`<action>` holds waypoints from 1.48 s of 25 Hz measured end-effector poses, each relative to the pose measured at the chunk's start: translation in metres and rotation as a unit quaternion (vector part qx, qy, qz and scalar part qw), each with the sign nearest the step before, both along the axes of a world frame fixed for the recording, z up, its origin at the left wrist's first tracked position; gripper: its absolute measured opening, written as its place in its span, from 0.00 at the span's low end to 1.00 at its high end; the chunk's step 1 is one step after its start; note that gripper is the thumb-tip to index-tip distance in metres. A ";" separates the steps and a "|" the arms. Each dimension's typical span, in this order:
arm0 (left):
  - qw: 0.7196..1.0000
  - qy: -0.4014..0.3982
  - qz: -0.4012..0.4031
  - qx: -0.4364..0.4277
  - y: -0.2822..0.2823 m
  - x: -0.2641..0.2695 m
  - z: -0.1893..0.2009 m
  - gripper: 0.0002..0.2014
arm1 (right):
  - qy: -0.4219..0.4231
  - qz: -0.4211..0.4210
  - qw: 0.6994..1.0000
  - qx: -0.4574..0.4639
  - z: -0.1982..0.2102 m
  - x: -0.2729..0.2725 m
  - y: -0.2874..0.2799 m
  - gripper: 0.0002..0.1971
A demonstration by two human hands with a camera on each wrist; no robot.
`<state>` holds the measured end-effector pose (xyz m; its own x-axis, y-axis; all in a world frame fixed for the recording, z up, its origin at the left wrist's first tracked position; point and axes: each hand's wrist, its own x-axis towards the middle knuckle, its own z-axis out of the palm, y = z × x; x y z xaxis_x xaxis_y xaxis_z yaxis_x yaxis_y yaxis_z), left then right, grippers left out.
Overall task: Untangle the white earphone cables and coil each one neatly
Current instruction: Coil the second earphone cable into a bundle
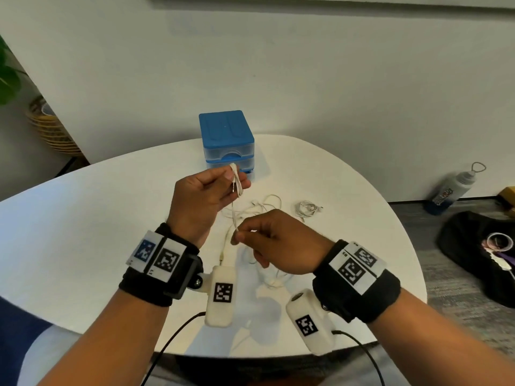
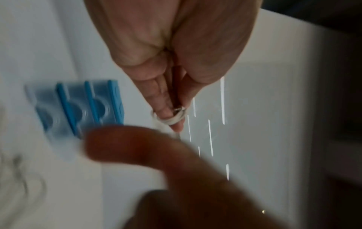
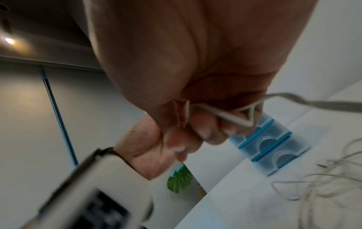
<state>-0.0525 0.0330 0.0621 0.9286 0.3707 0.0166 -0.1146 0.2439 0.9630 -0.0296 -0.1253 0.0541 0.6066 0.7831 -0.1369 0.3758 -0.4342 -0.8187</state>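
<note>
My left hand (image 1: 223, 185) is raised above the white table (image 1: 83, 232) and pinches a short folded bundle of white earphone cable (image 1: 236, 181), its metal plug showing between the fingers. The left wrist view shows these loops (image 2: 172, 119) wrapped around my fingertips. From there the cable drops to my right hand (image 1: 250, 238), which pinches the strand (image 3: 233, 117) lower down, nearer me. A loose tangle of white cable (image 1: 259, 207) lies on the table behind my right hand. A small coiled earphone cable (image 1: 306, 208) rests to the right of it.
A blue drawer box (image 1: 226, 140) stands at the table's far edge, just behind my left hand. More loose cable (image 1: 271, 277) lies under my right wrist. A bottle (image 1: 451, 190) and a dark bag (image 1: 479, 252) sit on the floor to the right.
</note>
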 end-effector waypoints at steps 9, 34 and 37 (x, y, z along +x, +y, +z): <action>0.934 0.071 -0.045 0.346 0.011 -0.003 -0.022 0.08 | -0.120 -0.174 0.967 0.144 0.035 0.013 -0.009 0.10; 0.978 -0.025 -0.146 -0.147 -0.005 -0.026 0.033 0.12 | 0.019 -0.090 0.992 0.090 0.011 0.020 -0.026 0.10; 0.999 -0.013 -0.029 0.018 0.000 -0.019 0.024 0.08 | 0.000 0.000 0.999 0.036 0.013 0.001 -0.009 0.11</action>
